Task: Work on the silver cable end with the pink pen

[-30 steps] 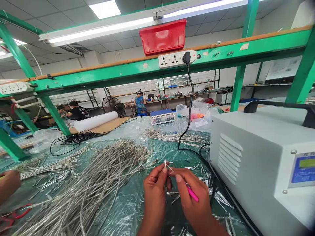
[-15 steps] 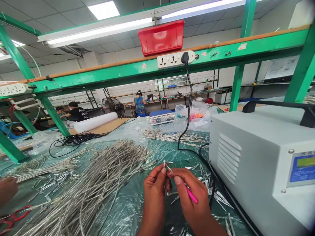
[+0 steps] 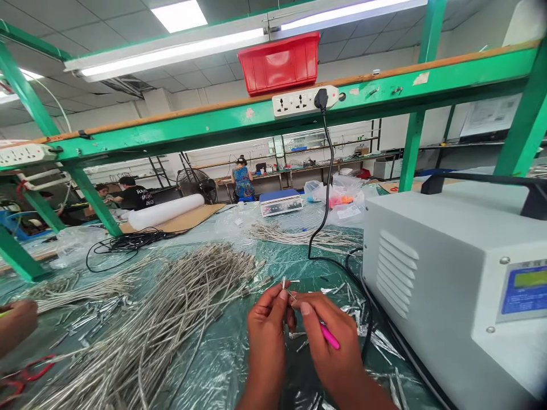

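Left hand (image 3: 265, 336) is standing upright at the bottom of the view, elbow out of sight, with thumb and forefinger pinched tightly on a thin metal pin (image 3: 284, 283). Right hand (image 3: 328, 336) is angling in from the lower right, its fingers closed around a pink tool (image 3: 330, 336), leaving that grip firm and only the tool's pink end showing. A bright metal sliver (image 3: 292, 295) is lying between the two hands, and it is too small to tell whether it belongs to the pin or the tool. Both hands are hovering over a desk (image 3: 294, 273) covered in green-tinted plastic sheeting. Three bundles of braided metal cable are lying on it: the largest (image 3: 183, 307) just left of the hands, one (image 3: 299, 234) farther ahead, and one (image 3: 81, 293) toward the left. Loose metal terminals (image 3: 354, 310) are scattered near the right hand, too many to count. One grey machine (image 3: 444, 285) is standing close on the right. Another person's hand (image 3: 15, 326) is entering at the left edge, near one pair of red-handled scissors (image 3: 25, 373).
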The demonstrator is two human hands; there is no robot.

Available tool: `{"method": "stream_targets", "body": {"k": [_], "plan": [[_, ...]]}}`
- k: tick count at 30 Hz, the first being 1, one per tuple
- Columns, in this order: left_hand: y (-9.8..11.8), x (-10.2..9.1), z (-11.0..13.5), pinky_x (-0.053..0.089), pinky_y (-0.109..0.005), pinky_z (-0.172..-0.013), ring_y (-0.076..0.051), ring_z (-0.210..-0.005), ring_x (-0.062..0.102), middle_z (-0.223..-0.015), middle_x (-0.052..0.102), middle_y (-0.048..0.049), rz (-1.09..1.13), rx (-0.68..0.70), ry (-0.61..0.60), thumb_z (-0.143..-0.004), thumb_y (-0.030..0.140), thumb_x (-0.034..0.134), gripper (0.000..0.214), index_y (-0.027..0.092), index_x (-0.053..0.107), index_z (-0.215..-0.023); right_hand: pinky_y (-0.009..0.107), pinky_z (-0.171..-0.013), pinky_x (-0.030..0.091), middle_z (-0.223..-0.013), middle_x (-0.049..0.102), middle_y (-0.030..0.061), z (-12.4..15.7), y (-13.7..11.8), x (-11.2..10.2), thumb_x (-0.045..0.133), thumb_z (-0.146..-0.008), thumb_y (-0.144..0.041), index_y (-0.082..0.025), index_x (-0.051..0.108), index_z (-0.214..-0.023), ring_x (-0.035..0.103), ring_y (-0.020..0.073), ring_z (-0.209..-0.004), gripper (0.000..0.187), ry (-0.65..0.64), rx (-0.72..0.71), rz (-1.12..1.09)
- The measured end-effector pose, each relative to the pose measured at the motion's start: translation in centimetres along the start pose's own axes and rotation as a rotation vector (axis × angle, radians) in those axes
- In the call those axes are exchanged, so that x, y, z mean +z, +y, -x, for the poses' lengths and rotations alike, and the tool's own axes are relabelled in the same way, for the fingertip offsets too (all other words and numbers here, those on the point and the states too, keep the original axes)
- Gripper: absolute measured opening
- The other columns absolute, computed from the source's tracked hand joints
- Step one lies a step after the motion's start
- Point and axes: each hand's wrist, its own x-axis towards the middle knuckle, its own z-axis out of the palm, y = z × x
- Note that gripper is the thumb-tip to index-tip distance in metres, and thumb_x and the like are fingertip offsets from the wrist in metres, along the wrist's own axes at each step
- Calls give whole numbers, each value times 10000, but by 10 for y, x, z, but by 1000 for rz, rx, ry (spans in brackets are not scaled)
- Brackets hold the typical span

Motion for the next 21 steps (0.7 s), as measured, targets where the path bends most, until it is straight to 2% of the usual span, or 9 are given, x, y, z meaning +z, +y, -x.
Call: {"method": "stream_targets", "body": {"k": [9,12,15,18,21], "plan": [[2,2,-1,355,-186,-496,-70,-504,422,-614,581,6,8,9,19,-660,341,836,335,144,751,-917,288,-715,538,-977,674,75,6,3,3,454,-953,-117,-203,656,-1067,637,163,-822,247,-18,-34,-17],[2,3,0,330,-181,-473,-63,-484,397,-583,548,24,23,-10,10,-659,335,836,336,144,742,-919,290,-732,559,-1033,653,90,7,7,2,452,-957,-123,-205,645,-1101,642,171,-887,255,-41,-42,9],[3,4,1,277,-173,-434,-51,-449,340,-526,469,57,30,-35,23,-656,340,834,344,137,722,-910,309,-829,561,-1091,636,93,6,11,1,469,-961,-142,-222,646,-1119,630,186,-1012,251,24,-42,105],[3,4,2,255,-172,-417,-44,-431,314,-530,470,62,26,-35,34,-669,344,823,351,131,694,-917,322,-898,541,-1107,641,83,4,11,0,496,-957,-156,-231,650,-1116,609,194,-1085,233,83,-40,154],[3,2,0,261,-170,-428,-44,-430,327,-546,499,56,45,-47,58,-662,341,824,377,138,670,-940,297,-822,555,-1055,661,76,3,7,0,473,-960,-142,-224,654,-1100,636,176,-990,243,-10,-48,68]]}}
